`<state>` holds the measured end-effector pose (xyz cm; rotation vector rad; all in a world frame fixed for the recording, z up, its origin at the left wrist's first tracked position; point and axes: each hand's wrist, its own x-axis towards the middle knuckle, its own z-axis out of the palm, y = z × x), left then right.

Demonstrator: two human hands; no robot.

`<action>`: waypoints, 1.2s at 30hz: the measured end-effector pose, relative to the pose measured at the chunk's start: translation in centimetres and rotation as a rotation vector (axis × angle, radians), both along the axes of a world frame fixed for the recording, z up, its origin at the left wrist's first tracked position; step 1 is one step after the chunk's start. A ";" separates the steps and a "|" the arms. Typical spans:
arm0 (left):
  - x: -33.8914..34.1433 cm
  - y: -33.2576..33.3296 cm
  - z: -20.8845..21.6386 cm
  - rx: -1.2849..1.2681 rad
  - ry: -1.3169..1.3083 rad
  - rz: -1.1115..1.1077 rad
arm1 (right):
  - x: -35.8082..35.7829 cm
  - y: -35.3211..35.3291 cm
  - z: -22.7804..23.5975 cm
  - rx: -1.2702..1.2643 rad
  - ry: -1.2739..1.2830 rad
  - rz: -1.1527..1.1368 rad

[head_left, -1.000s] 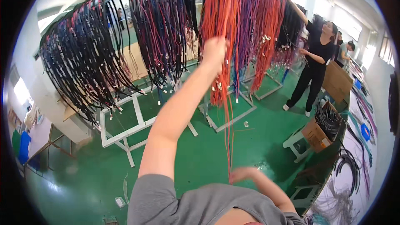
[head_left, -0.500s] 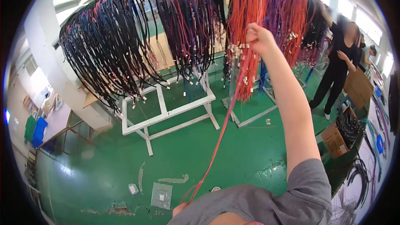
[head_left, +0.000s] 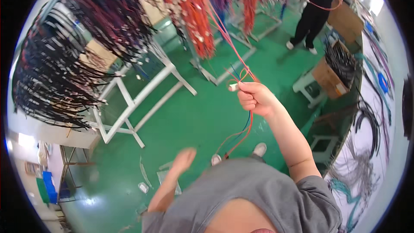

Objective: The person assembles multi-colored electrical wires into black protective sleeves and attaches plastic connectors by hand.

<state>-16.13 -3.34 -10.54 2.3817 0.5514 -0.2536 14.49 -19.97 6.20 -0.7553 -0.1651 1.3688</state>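
Note:
My right hand [head_left: 254, 99] is closed on a thin wire harness [head_left: 236, 56] of red, pink and blue wires. A white connector [head_left: 233, 87] sticks out beside the thumb, and a loose loop of wire curls above the fist. Upward, the wires run toward the hanging orange-red wires [head_left: 185, 8]; whether they are joined there I cannot tell. Below the fist, the wire tails [head_left: 246, 133] dangle toward my shoes. My left hand [head_left: 184, 159] is low on the left, apart from the harness, its fingers smeared by motion.
Black cable bundles [head_left: 47, 64] hang over a white metal frame [head_left: 129, 108] on the left. At the right are a cardboard box [head_left: 330, 77] of black cables, a white stool [head_left: 306, 87] and a wire-strewn table [head_left: 366, 172]. Behind, a co-worker [head_left: 317, 13] holds a red wire.
My right hand has come down from the orange-red wires, gripping the harness. My left hand has left the harness's lower end and risen into view. The view has turned downward and to the right.

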 end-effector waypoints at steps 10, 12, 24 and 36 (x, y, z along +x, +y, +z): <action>30.8 -20.4 13.7 -1.306 -0.209 0.139 | 3.8 -16.0 -2.5 -0.299 -0.245 -0.242; 33.8 -22.1 13.0 -1.338 -0.256 0.179 | 6.4 -18.1 -2.9 -0.327 -0.254 -0.233; 48.9 -22.9 11.9 -1.430 -0.016 0.196 | 20.6 -20.9 -4.1 -0.324 -0.260 -0.388; 68.8 -23.5 16.8 -1.476 -0.096 -0.162 | 38.5 -22.0 -2.3 0.087 -0.708 -0.562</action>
